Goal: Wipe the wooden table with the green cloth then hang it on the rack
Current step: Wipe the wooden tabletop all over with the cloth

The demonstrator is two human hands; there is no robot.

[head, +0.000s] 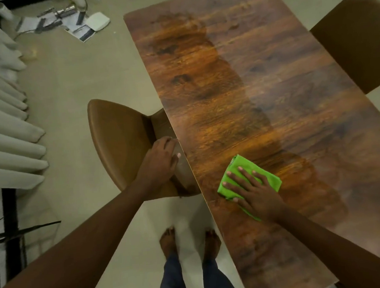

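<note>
While the left hand [161,159] rests curled over the top of the brown chair [120,146] that is pushed against the near long edge of the worktop [236,78], it holds only that chair back and carries no part of the task's thing. Just to its right, across the edge, the green cloth [262,176] lies folded and flat on the wood, close to the near edge and toward the end of the worktop where the person stands. The right hand [252,192] lies on top of it with the fingers spread open and the palm pressing down; it does not pinch the cloth, it only pins it to the surface. So the right hand is clearly the nearer one, and the left is apart from the cloth. The worktop's long axis runs away from the person, up and a little leftward in the view, and most of its length lies beyond the cloth. I judge that the wiping is in progress and the next strokes must travel along this axis, away from the body. A second chair [356,42] stands at the far right side. No rack can be recognised with certainty.
</note>
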